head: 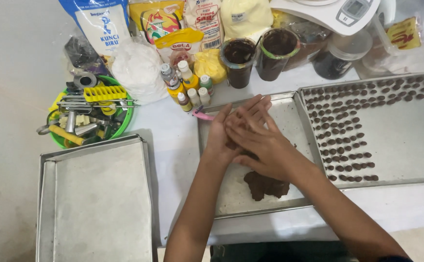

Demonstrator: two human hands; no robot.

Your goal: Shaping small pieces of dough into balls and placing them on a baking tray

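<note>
Hands pressed flat together over dough tray

Palms are laid one on the other: the right hand (265, 145) is crossed over the left hand (231, 128), fingers straight and closed side by side. Whether a piece of dough is held between them cannot be told. A brown dough lump (266, 185) is seen just below the fingers, on the middle tray (289, 114). To the right of the fingertips, rows of small dough pieces (343, 131) are set on a second tray (406, 145)
</note>
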